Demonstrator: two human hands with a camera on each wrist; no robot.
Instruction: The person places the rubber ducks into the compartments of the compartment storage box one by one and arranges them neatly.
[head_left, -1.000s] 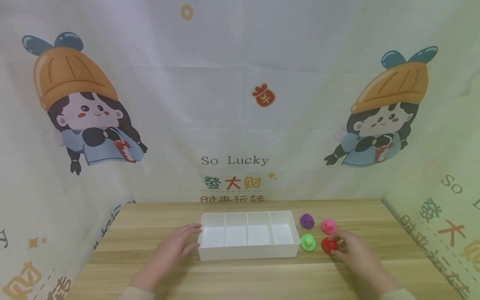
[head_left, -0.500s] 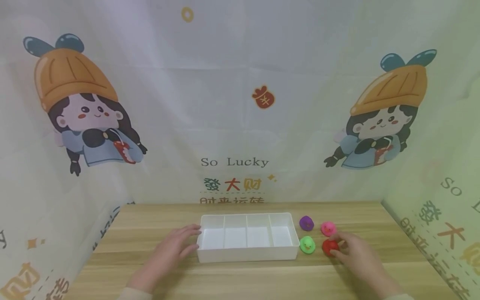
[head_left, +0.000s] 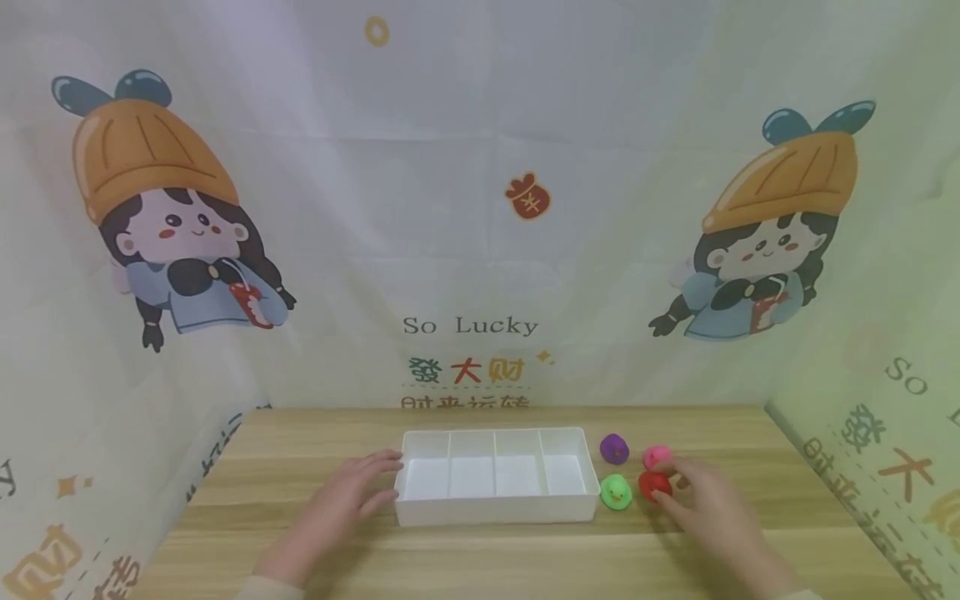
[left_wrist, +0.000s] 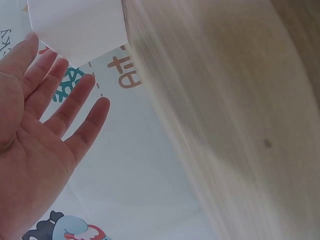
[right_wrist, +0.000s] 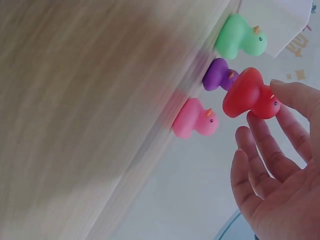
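Note:
Between thumb and fingertips my right hand (head_left: 708,504) pinches a red rubber duck (right_wrist: 247,95) by its head. In the right wrist view the duck is off the table. A green duck (head_left: 616,492) and a purple duck (head_left: 614,449) sit just right of a white divided box (head_left: 495,509). Partly behind the right hand is a pink duck (right_wrist: 190,119), standing on the table. My left hand (head_left: 348,500) is at the box's left end, fingers nearly straight, fingertips against or very near its wall. The box's visible compartments hold nothing.
The wooden table (head_left: 465,558) meets a printed cloth (head_left: 450,208) at the back and on both sides. The green duck is very close to the box's right end (head_left: 594,483).
The red duck has risen off the table in my right hand and shifted slightly left. My left hand and the box stay put; the head view tilted slightly.

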